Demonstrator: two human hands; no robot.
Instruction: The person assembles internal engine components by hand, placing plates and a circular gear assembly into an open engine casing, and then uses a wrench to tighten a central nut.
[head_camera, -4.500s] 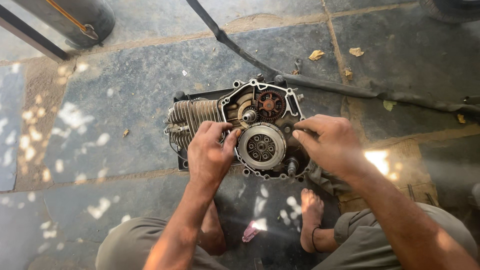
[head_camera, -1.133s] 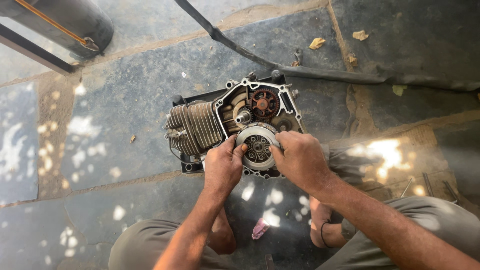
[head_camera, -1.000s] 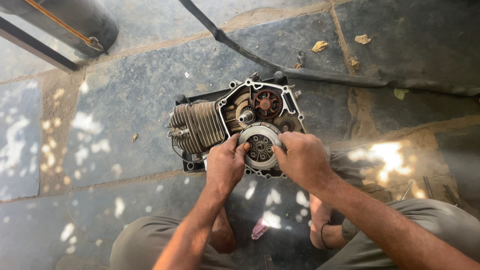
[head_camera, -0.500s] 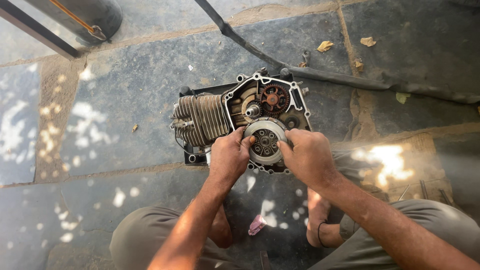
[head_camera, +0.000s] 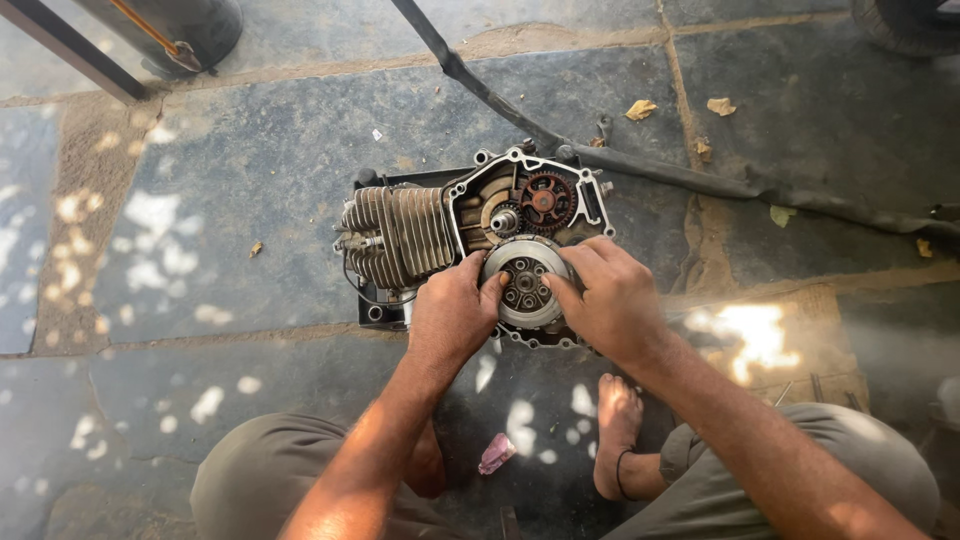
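A stone-slab floor (head_camera: 200, 180), dappled with sunlight, carries a small motorcycle engine (head_camera: 470, 235) lying on its side, its side cover off, in front of a person squatting barefoot. A long dark strip (head_camera: 700, 180) runs across the slabs behind the engine, and a dark cylinder (head_camera: 190, 25) stands at the upper left corner.

The engine's finned cylinder block (head_camera: 395, 235) points to the left; the open crankcase to the right shows a reddish gear (head_camera: 545, 200) at the top and, below it, the round silver clutch assembly (head_camera: 525, 285), seated in the case at the near edge.

Both hands are on that clutch. The left hand (head_camera: 452, 312) is curled against its left rim, fingertips pressed to the edge; the right hand (head_camera: 612, 300) is closed over its right rim, thumb on the face. Neither lifts it clear; it sits in the case.

By the look of it, the clutch is a rigid, fairly heavy metal piece, probably oily and slippery, so the outer rim on opposite sides, as held here, seems the surest purchase; the centre bolts offer little grip.

A bare foot (head_camera: 615, 430) with an ankle band rests just below the engine. A small pink scrap (head_camera: 497, 453) lies between the knees, and dry leaves (head_camera: 640, 108) dot the far slabs.
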